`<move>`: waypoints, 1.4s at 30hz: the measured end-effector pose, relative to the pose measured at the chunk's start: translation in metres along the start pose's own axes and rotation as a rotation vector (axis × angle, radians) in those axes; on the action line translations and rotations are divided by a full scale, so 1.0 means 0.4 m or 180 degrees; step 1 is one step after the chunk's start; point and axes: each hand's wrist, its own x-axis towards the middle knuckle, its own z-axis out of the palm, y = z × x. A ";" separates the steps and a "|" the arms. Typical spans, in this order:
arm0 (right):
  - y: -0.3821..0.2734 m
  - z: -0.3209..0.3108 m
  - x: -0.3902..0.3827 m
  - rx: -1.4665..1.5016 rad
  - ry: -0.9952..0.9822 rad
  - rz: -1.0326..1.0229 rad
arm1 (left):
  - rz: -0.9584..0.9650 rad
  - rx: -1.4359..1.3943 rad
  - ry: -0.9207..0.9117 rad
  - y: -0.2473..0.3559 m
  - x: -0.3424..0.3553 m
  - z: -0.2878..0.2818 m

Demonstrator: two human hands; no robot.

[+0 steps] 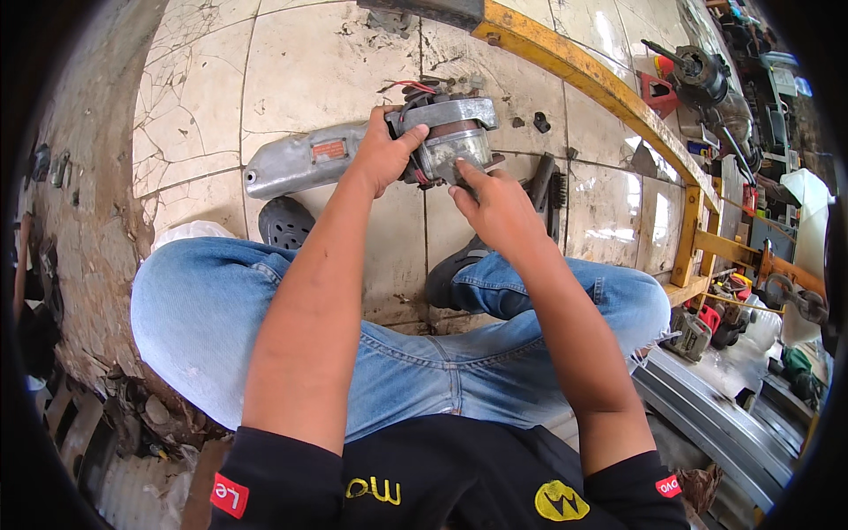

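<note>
A round grey metal motor-like unit [455, 141] with a rust-brown band and red wires is raised above the tiled floor. My left hand [389, 157] is closed around its left side, thumb on top. On its near face rests the outstretched index finger of my right hand [496, 201]; the thumb is apart from that finger and the other fingers are curled. No tool shows in the right hand. Behind my left hand lies a long grey metal housing [291, 165] with a red label, its right end partly hidden.
A brush with dark bristles [556, 201] lies right of my right hand. Small dark parts [541, 122] sit beyond it. A yellow metal frame [601, 75] crosses the far right. Past it are a dark machine part [702, 75] and scattered tools. My shoes [284, 223] flank the work.
</note>
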 end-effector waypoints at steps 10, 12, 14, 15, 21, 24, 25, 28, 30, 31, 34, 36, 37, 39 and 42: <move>0.008 -0.003 0.004 -0.0079 0.0103 0.0035 | 0.0022 0.0166 -0.0023 0.007 0.001 -0.001; -0.010 -0.013 0.006 -0.0122 0.0088 0.0175 | -0.0056 0.0074 -0.0044 0.014 -0.006 0.003; 0.005 -0.001 0.018 -0.0074 0.0172 0.0127 | -0.0042 0.0066 -0.0072 -0.002 -0.002 -0.002; 0.008 -0.002 0.026 -0.0053 0.0227 0.0089 | -0.0018 0.0064 -0.0081 -0.006 0.003 -0.006; 0.018 -0.009 0.029 -0.0013 0.0342 0.0337 | -0.0015 0.0081 -0.0026 0.000 0.000 0.007; 0.009 -0.019 0.026 -0.0106 0.0378 0.0269 | 0.0018 0.0057 -0.0039 -0.003 0.001 0.003; 0.012 -0.015 0.024 -0.0109 0.0389 0.0209 | 0.0040 0.0056 -0.0038 -0.006 0.002 -0.001; 0.016 -0.012 0.028 -0.0106 0.0418 0.0126 | -0.0006 0.0154 -0.0024 0.002 -0.001 0.002; -0.008 -0.028 0.036 -0.0076 0.0427 0.0209 | -0.0027 0.0044 -0.0052 0.011 -0.007 0.003; -0.006 -0.026 0.038 -0.0032 0.0397 0.0243 | -0.0037 -0.0010 -0.0068 0.011 -0.009 0.004; -0.001 -0.021 0.038 0.0046 0.0425 0.0240 | -0.0101 0.0160 -0.0051 0.011 -0.005 0.002; 0.003 -0.011 0.018 0.0008 0.0537 0.0120 | 0.0000 0.0131 -0.0039 0.002 0.002 -0.001; 0.003 -0.014 0.025 0.0007 0.0450 0.0138 | 0.0049 0.0117 -0.0034 -0.003 0.005 -0.004; -0.004 -0.032 0.037 -0.0004 0.0310 0.0230 | -0.0100 0.0044 -0.0062 0.017 -0.008 0.002; 0.006 -0.002 0.033 0.0064 0.0431 0.0340 | -0.0017 0.0098 -0.0073 0.012 -0.002 -0.001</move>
